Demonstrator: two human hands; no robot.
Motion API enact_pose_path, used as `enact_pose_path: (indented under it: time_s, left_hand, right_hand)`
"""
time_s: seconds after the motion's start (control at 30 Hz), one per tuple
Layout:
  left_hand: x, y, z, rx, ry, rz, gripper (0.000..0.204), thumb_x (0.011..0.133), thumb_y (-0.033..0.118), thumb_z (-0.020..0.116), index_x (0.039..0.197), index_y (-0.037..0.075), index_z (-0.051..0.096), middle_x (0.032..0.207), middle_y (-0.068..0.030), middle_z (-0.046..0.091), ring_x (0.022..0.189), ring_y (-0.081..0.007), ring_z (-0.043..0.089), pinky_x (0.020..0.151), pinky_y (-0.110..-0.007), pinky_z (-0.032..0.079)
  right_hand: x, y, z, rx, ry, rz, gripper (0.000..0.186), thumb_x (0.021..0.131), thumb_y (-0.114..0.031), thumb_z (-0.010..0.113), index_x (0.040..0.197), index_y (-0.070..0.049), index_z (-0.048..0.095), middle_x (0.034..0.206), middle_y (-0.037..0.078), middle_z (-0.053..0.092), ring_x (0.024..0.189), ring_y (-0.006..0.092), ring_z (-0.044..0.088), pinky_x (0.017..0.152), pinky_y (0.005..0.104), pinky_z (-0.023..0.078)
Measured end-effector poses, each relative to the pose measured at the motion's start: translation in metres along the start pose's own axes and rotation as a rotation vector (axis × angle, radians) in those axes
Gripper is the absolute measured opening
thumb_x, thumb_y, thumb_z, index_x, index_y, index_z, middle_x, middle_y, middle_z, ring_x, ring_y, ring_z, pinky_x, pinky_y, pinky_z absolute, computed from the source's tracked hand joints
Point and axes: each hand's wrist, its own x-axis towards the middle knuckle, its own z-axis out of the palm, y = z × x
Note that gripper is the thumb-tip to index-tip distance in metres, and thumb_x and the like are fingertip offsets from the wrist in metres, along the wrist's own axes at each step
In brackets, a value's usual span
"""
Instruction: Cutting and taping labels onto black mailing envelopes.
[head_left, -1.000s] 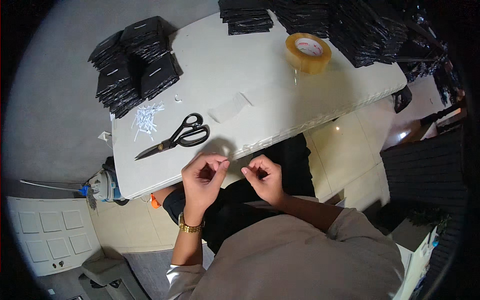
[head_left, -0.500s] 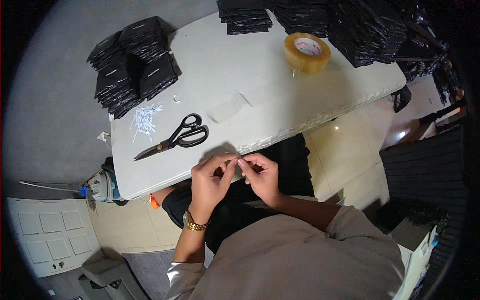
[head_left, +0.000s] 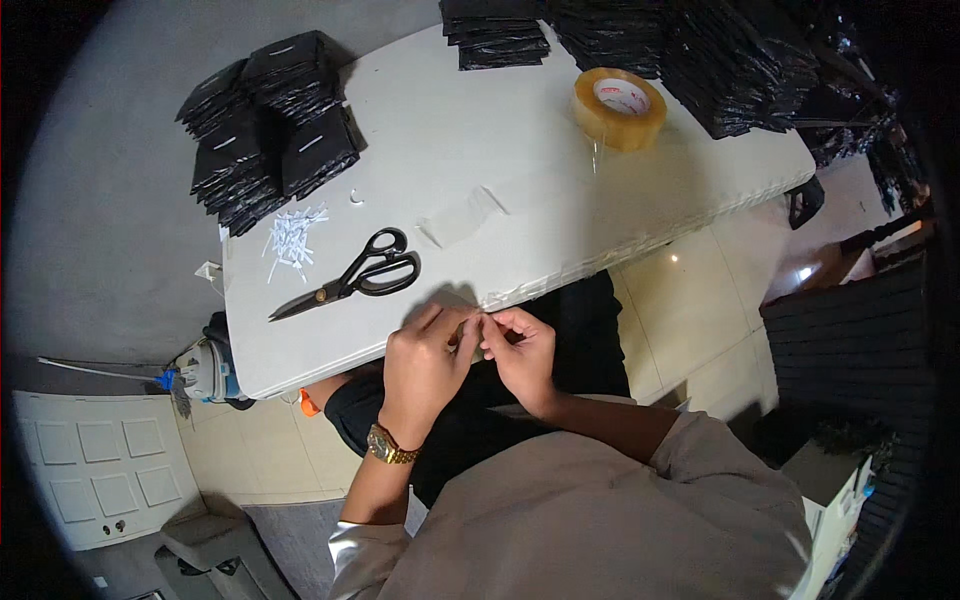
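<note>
Over the near edge of the white table (head_left: 350, 345), my left hand (head_left: 432, 350) and my right hand (head_left: 520, 350) meet fingertip to fingertip. Both are closed in a pinch; whatever lies between the fingers is too small to make out. A gold watch (head_left: 390, 446) circles my left wrist. Black-handled scissors (head_left: 352, 275) lie on the table just left of my hands, blades pointing left. Beyond my fingers a strip of clear tape (head_left: 458, 222) rests on the tabletop. Farther back on the right stands a roll of clear yellowish tape (head_left: 635, 130), a loose end hanging from it.
White paper slips (head_left: 293, 240) lie in a small heap left of the scissors. Stacks of folded black plastic packets (head_left: 235, 170) sit at the table's far left. More black packets (head_left: 725, 75) pile up along the far right. A vacuum-like machine (head_left: 205, 375) stands on the floor at left.
My hands stay pinched together, with the left hand's fingers slightly shifted and the back of the hand turned up more. The view has moved a little; the things on the table keep their places.
</note>
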Motion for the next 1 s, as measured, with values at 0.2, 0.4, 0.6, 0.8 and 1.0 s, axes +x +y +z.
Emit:
enact_pose_path:
  time_s: [0.2,0.4,0.6,0.8,1.0]
  left_hand:
    - [0.003,0.005,-0.003,0.069,0.009,0.037,0.012,0.089,0.015,0.082,0.094,0.005,0.078,0.106,-0.0109,0.069,0.068,-0.0266,0.069,0.060,-0.039,0.058]
    - [0.006,0.008,-0.010,0.113,0.023,0.100,0.025,0.083,0.023,0.088,0.091,0.002,0.078,0.130,-0.0152,0.062,0.071,-0.0223,0.068,0.062,-0.037,0.059]
    - [0.010,0.004,-0.013,0.103,0.058,0.127,0.033,0.077,0.025,0.093,0.099,0.002,0.082,0.136,-0.0168,0.063,0.079,-0.0223,0.066,0.065,-0.036,0.059]
    - [0.050,-0.006,-0.058,-0.041,0.323,-0.164,0.024,0.087,0.020,0.087,0.094,-0.001,0.079,0.104,-0.0157,0.073,0.068,-0.0254,0.067,0.060,-0.036,0.052]
    - [0.085,-0.029,-0.037,0.086,0.087,-0.266,0.037,0.094,0.029,0.081,0.080,-0.006,0.076,0.060,-0.0162,0.066,0.052,-0.0226,0.059,0.054,-0.037,0.047]
  right_hand:
    - [0.000,0.003,0.000,0.012,-0.009,-0.006,0.011,0.103,-0.008,0.073,0.100,0.003,0.074,0.080,0.002,0.072,0.067,0.0046,0.065,0.060,0.0227,0.055]
    - [0.000,0.006,-0.001,0.007,-0.026,-0.086,0.009,0.104,-0.005,0.069,0.100,0.003,0.073,0.079,0.003,0.072,0.068,0.0042,0.065,0.059,0.0232,0.055]
    - [0.000,0.007,0.001,0.003,-0.023,-0.087,0.012,0.103,-0.007,0.071,0.097,0.002,0.073,0.075,0.003,0.071,0.065,0.0041,0.064,0.056,0.0233,0.054]
    - [0.001,-0.006,0.006,-0.039,0.043,-0.001,0.022,0.101,-0.016,0.078,0.089,0.001,0.071,0.068,0.002,0.068,0.059,0.0036,0.063,0.051,0.0227,0.052]
    - [0.001,-0.008,0.002,-0.040,-0.004,0.045,0.035,0.103,-0.015,0.076,0.073,-0.003,0.061,0.061,0.001,0.062,0.051,0.0046,0.057,0.049,0.0224,0.048]
